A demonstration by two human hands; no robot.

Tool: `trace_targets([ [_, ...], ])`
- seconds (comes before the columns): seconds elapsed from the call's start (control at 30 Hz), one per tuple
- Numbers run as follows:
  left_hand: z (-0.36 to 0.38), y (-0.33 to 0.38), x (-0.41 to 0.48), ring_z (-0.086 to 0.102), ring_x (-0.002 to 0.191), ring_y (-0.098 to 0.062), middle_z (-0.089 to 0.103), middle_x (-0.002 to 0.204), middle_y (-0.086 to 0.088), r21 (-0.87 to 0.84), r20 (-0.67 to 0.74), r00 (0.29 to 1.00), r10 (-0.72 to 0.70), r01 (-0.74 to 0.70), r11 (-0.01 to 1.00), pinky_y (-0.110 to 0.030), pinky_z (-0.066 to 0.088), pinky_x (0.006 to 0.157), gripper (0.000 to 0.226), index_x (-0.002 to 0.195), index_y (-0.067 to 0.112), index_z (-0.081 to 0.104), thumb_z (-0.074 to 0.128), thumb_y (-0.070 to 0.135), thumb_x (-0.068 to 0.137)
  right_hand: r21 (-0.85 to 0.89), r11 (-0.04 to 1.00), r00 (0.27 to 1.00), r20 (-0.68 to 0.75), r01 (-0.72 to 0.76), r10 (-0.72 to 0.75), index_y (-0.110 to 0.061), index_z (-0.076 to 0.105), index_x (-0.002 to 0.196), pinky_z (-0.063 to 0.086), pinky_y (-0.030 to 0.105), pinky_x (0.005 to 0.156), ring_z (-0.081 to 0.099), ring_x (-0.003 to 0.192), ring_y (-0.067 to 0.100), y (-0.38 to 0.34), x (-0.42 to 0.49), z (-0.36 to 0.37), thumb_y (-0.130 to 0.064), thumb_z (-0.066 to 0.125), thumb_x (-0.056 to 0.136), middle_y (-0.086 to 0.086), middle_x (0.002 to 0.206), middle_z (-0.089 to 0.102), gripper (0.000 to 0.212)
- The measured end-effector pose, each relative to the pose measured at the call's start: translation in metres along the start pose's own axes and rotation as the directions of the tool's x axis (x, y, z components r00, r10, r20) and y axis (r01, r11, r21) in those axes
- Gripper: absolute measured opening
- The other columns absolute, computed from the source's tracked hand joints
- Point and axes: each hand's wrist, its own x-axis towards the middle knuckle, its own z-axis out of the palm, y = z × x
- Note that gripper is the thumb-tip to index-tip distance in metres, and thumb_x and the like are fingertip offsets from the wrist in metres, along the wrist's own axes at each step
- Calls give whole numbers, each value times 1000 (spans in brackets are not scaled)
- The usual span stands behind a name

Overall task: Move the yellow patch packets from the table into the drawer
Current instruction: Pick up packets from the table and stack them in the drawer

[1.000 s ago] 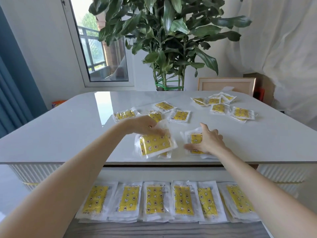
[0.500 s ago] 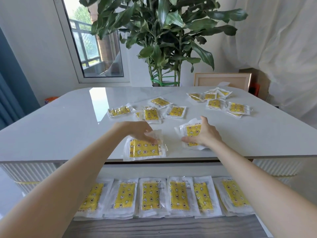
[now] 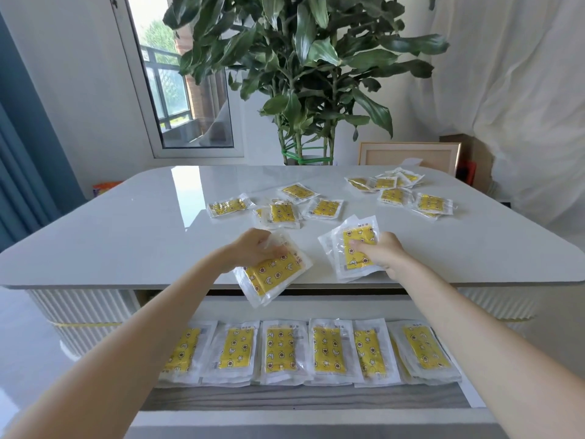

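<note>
My left hand (image 3: 253, 252) grips a small stack of yellow patch packets (image 3: 273, 275) lifted past the table's front edge, tilted over the open drawer (image 3: 304, 399). A second stack of packets (image 3: 354, 248), partly raised off the tabletop, is held by my right hand (image 3: 384, 256). Several packets lie in a row in the drawer (image 3: 278, 350). More packets stay scattered on the white table (image 3: 126, 236), one group at the middle (image 3: 281, 212) and another at the far right (image 3: 395, 188).
A large potted plant (image 3: 304, 64) stands behind the table. A framed panel (image 3: 408, 155) leans at the back right beside a white curtain. A window is at the back left. The drawer has a grey wood-grain strip in front of the packets.
Both hands have lifted their packets off the tabletop. My left hand has pulled its stack toward me past the table edge. My right hand now grips its stack instead of pressing on it.
</note>
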Motion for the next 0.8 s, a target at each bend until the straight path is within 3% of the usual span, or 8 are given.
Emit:
trace_targets([
  [0.07, 5, 0, -8, 50, 60, -11, 51, 74, -2, -57, -56, 998, 3, -6, 998, -11, 39, 45, 36, 76, 10, 44, 64, 38, 86, 69, 998, 998, 58, 1, -5, -1, 59, 113, 42, 27, 82, 58, 101, 22, 1, -9, -4, -27, 71, 85, 10, 114, 64, 40],
  [0.17, 14, 1, -17, 52, 65, -17, 52, 79, -7, -115, -120, 993, 4, -18, 993, -19, 41, 51, 38, 82, 8, 48, 63, 42, 85, 168, 985, 989, 150, -28, 3, -2, 64, 112, 49, 34, 95, 65, 104, 24, 3, -25, -15, -23, 73, 83, 9, 108, 70, 38],
  [0.27, 23, 9, -31, 47, 67, -19, 45, 77, -7, -177, -152, 988, -23, -4, 984, -23, 37, 54, 44, 77, 10, 44, 62, 49, 83, 246, 966, 974, 224, -79, 22, -3, 67, 109, 57, 34, 82, 70, 89, 21, 12, -41, -28, -21, 77, 78, 9, 99, 73, 37],
  [0.33, 30, 16, -42, 50, 68, -19, 48, 78, -7, -224, -104, 994, -43, 19, 974, -25, 41, 58, 45, 80, 10, 48, 62, 53, 82, 228, 969, 957, 290, -99, 29, -5, 69, 100, 57, 24, 71, 69, 83, 16, 21, -51, -38, -22, 81, 74, 6, 95, 74, 33],
  [0.43, 42, 23, -57, 64, 75, -26, 63, 85, -11, -236, 22, 999, -44, 48, 971, -34, 54, 70, 54, 92, 1, 59, 63, 54, 80, 151, 972, 912, 395, -183, 110, -2, 69, 98, 53, 35, 92, 68, 85, 20, 39, -64, -51, -26, 88, 52, 10, 92, 74, 56],
  [0.57, 64, 28, -73, 66, 81, -18, 67, 93, -4, -198, 135, 990, -37, 63, 978, -27, 55, 75, 39, 99, 9, 62, 61, 45, 86, -15, 973, 853, 479, -231, 210, -4, 72, 94, 50, 37, 94, 69, 85, 22, 58, -85, -60, -29, 89, 43, 12, 94, 74, 59],
  [0.7, 85, 31, -81, 70, 86, -21, 70, 100, -6, -252, 269, 960, -71, 142, 957, -33, 58, 79, 39, 111, 7, 60, 60, 39, 89, -79, 957, 853, 438, -278, 284, -7, 72, 92, 53, 39, 91, 69, 83, 23, 77, -91, -66, -19, 83, 69, 11, 92, 75, 28],
  [0.8, 99, 39, -80, 67, 77, -16, 67, 91, -1, -213, 308, 943, -130, 201, 956, -23, 56, 66, 28, 103, 12, 58, 57, 37, 91, -84, 949, 891, 328, -303, 314, -7, 70, 92, 55, 40, 85, 69, 80, 24, 92, -92, -67, -12, 78, 77, 12, 91, 74, 18],
])
